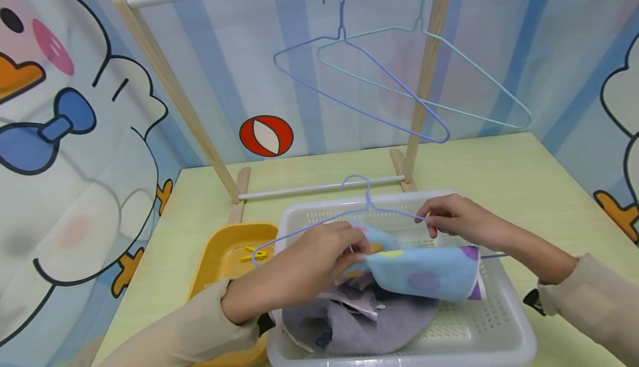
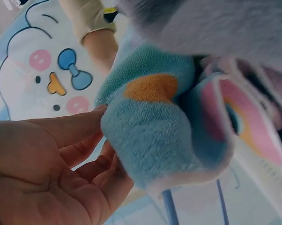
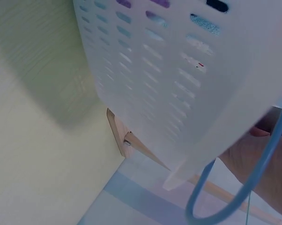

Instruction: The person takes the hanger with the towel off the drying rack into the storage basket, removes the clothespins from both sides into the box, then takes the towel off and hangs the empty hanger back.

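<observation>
A blue wire hanger [image 1: 319, 222] hangs over the white basket, its hook upward. Draped over its lower bar is a light blue patterned towel [image 1: 414, 273] with purple corners. My left hand [image 1: 319, 250] pinches the towel near the hanger's middle; in the left wrist view, the thumb and fingers grip the terry cloth [image 2: 143, 136] at its edge. With its fingertips, my right hand [image 1: 464, 220] holds the hanger's right sloping arm. The right wrist view shows the hanger's curved end [image 3: 258, 176] close up. Grey cloth [image 1: 369, 322] lies in the basket below.
The white perforated basket [image 1: 521, 336] stands in front of a wooden rack [image 1: 184, 101]. A blue hanger [image 1: 319, 92] and a mint hanger [image 1: 479, 70] hang from the rack. Left of the basket is a yellow tray [image 1: 212, 256] with yellow clothespins [image 1: 257, 254].
</observation>
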{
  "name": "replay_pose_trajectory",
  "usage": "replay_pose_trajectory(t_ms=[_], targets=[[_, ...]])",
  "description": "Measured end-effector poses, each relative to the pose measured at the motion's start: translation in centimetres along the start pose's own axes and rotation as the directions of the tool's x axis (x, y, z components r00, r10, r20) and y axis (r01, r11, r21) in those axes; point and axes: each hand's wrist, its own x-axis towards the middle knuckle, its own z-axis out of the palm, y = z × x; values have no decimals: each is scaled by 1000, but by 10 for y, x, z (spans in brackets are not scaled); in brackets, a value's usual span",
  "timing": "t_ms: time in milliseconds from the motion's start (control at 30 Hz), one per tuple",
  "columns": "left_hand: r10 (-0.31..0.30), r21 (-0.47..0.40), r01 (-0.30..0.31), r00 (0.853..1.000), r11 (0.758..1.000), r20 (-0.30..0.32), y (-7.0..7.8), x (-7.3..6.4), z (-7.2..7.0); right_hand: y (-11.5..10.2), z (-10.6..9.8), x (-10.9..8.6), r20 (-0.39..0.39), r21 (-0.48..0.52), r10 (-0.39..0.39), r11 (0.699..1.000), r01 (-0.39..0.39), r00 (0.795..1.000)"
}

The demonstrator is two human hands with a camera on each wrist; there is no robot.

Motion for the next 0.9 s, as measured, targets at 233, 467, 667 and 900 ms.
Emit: replay_pose_trajectory(t_ms=[233,467,667,900], targets=[[81,-64,-89,989,994,-121,10,-3,-16,-4,-2,0,-61,-47,7,999,-10,998],[110,-114,-134,975,984,-192,17,-4,-32,-5,-3,1,-91,-62,4,998,-9,996],[147,-139,-185,958,973,-245,22,-3,-42,-7,-4,1,-104,-47,11,999,-15,995],[155,-134,-199,947,971,-281,27,-4,-50,-7,-4,1,-115,-47,12,999,-17,993]])
